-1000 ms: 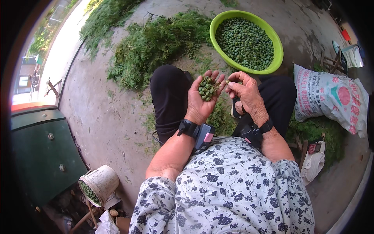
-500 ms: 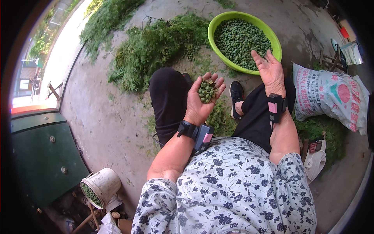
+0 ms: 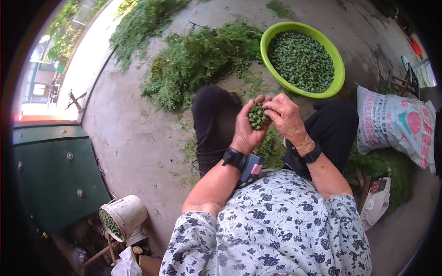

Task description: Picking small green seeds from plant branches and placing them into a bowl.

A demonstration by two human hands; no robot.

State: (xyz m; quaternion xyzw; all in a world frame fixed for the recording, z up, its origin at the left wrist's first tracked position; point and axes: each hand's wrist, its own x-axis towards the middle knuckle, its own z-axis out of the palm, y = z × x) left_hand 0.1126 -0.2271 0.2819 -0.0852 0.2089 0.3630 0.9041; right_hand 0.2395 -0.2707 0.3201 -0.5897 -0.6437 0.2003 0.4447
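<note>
A handful of small green seed cones [image 3: 258, 115] lies cupped in my left hand [image 3: 247, 131], palm up with the fingers curled round it. My right hand [image 3: 289, 118] is over the fingertips of the left, its thumb and fingers pinched together at the edge of the cones. Whatever sits in that pinch is too small to make out. Beyond the hands, to the right, stands a lime-green basin [image 3: 341, 69] holding a mass of the same green cones.
Cut green conifer branches [image 3: 198, 60] lie heaped on the concrete floor ahead. A stuffed white woven sack [image 3: 391, 124] rests at right, near a white shoe [image 3: 375, 207]. At lower left, a white bucket [image 3: 133, 214] of green cones tips beside a dark green panel [image 3: 55, 175].
My right hand has come from beside the basin to the left hand, and its spread fingers have closed into a pinch. The whole view has shifted slightly.
</note>
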